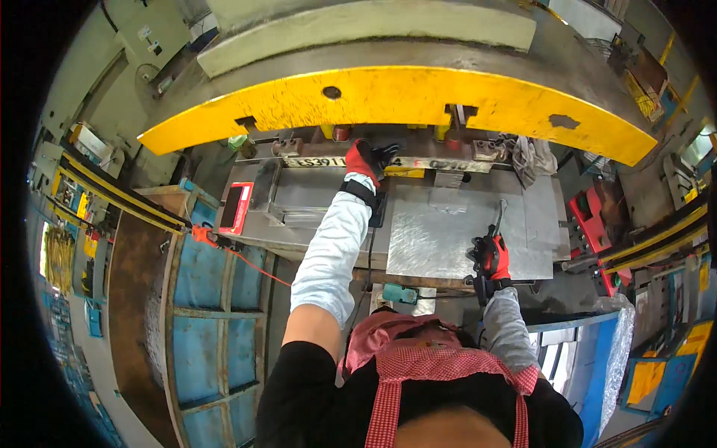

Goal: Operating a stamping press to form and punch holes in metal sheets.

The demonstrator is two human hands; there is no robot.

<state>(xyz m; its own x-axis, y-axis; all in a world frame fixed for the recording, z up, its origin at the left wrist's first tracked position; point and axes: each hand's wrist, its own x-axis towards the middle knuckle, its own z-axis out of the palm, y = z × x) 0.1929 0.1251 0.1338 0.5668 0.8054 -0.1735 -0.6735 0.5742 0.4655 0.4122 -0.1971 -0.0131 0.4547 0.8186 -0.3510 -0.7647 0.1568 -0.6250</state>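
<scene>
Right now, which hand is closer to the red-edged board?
Left. The left hand is to the right of the red-edged board; the right hand is much farther right, by the big metal sheet.

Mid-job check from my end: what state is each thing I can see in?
Left hand: gloved, extended toward the press; grip unclear.
Right hand: gloved, closed around a slim tool.
Slim tool: held, tip pointing away from the person.
Large metal sheet: lying flat.
Metal plates: stacked.
Yellow beam: scuffed, paint worn.
Grey rag: crumpled, draped.
</scene>
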